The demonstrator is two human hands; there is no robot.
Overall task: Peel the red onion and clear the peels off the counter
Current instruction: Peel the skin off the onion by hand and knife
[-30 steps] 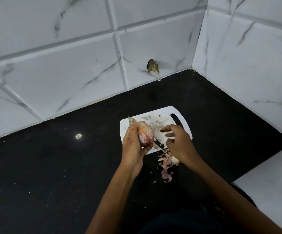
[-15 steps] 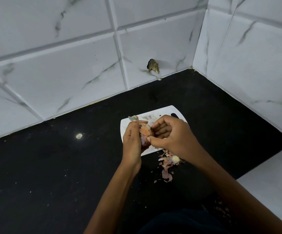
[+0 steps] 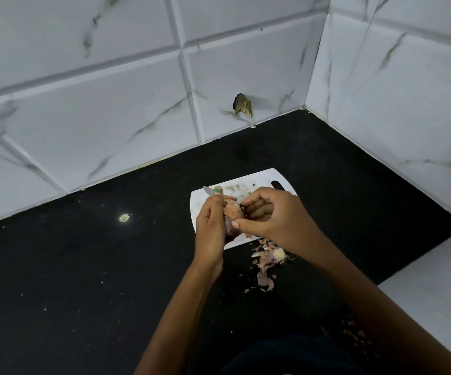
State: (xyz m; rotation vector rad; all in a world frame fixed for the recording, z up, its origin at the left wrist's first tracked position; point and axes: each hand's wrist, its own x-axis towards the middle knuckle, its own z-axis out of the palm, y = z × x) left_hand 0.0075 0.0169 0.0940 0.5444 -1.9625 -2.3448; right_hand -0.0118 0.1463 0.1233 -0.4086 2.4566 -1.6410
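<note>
Red onion [image 3: 233, 215] sits between both hands, held up over the near left part of the white cutting board [image 3: 248, 185], just past the centre of the view toward 12 o'clock. Its top shows dry orange-brown skin, while the lower side, toward 6 o'clock, shows purple flesh. Left hand [image 3: 210, 226] wraps the onion from the 9 o'clock side, thumb stretched up along it, the nail carrying a green mark; a small grey blade tip [image 3: 206, 189] pokes out just beyond the thumb toward 11 o'clock, though whether this hand grips a knife handle cannot be told. Right hand [image 3: 270, 217] comes in from 3 o'clock with fingers curled against the onion, thumb and forefinger pinching at its skin on the near side. Onion peels [image 3: 269, 257] lie in a loose pink and pale heap on the black counter [image 3: 83, 266], just off the board's near edge toward 5 o'clock, partly under the right wrist, with a curled strip and a few crumbs trailing nearer the person. Faint smears and bits mark the board's surface near its handle slot. White marbled wall tiles [image 3: 110, 117] rise behind the counter from 9 to 3 o'clock, and a brown chipped hole [image 3: 242, 104] breaks one tile at 12 o'clock.
</note>
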